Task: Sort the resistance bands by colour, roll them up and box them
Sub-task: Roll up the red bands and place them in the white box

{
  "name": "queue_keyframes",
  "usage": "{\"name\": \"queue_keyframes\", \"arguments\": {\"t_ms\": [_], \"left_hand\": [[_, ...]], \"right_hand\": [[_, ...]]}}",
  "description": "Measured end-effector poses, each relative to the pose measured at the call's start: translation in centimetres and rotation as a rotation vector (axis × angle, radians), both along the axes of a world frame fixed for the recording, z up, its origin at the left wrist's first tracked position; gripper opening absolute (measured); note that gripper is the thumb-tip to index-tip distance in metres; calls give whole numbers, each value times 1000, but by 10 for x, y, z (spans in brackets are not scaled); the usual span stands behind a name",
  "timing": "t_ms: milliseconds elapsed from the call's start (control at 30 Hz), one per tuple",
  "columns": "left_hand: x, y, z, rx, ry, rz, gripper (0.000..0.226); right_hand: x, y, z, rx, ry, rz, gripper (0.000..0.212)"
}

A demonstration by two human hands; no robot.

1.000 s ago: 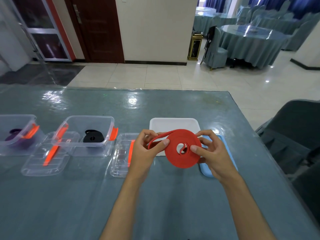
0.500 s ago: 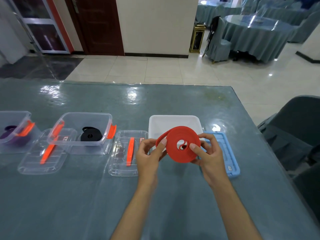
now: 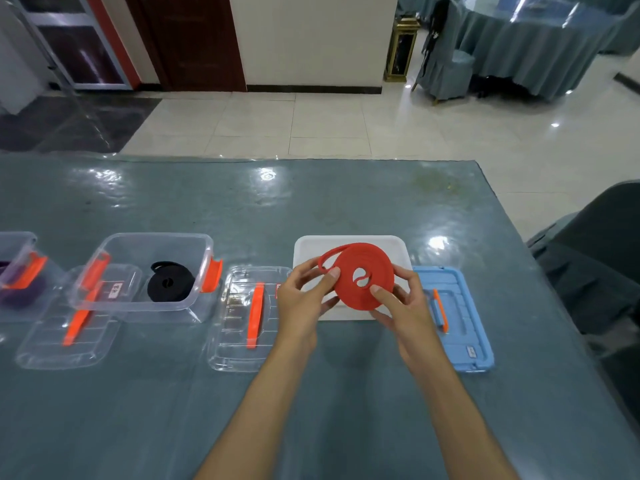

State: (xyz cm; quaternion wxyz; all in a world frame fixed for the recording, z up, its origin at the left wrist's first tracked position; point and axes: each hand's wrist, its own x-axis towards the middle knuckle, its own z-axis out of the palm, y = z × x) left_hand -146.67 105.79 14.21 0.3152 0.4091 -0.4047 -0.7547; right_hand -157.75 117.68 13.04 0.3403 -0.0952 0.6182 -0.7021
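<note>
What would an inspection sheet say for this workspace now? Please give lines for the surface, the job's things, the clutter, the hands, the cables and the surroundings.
Surface: grey-blue table, glossy with glare.
Job's things: red band, coiled with a loose loop at its upper left, held above the white box; black band rolled inside a clear box; purple band in a clear box at the left edge; two clear lids and a blue lid lie flat.
Clutter: nothing seen.
Hands: left hand and right hand both pinch the red band.
Cables: nothing seen.
Surroundings: tiled floor, dark door, draped round table, chairs.
</note>
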Motion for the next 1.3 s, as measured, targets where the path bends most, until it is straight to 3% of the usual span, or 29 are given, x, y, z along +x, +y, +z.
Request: {"name": "queue_keyframes", "arguments": {"t_ms": [200, 500, 667, 800, 933, 1100, 1300], "left_hand": [[-44, -48, -30, 58, -129, -25, 39], [-105, -99, -116, 164, -364, -109, 22], [-129, -114, -155, 266, -476, -138, 17], [-142, -121, -180, 267, -522, -134, 16], [-145, -129, -195, 256, -556, -138, 25], [-144, -131, -206, 262, -597, -132, 33], [-146, -132, -206, 254, -614, -130, 33]], "right_hand": [[-52, -38, -33, 316, 294, 39, 27], [-110, -84, -88, 674, 329, 352, 10], [-132, -102, -108, 742, 163, 454, 15], [-144, -112, -125, 799, 102, 534, 30], [-147, -115, -136, 850, 98, 599, 30], [-144, -119, -147, 829, 110, 646, 11], [-147, -118, -144, 845, 172, 647, 28]]}}
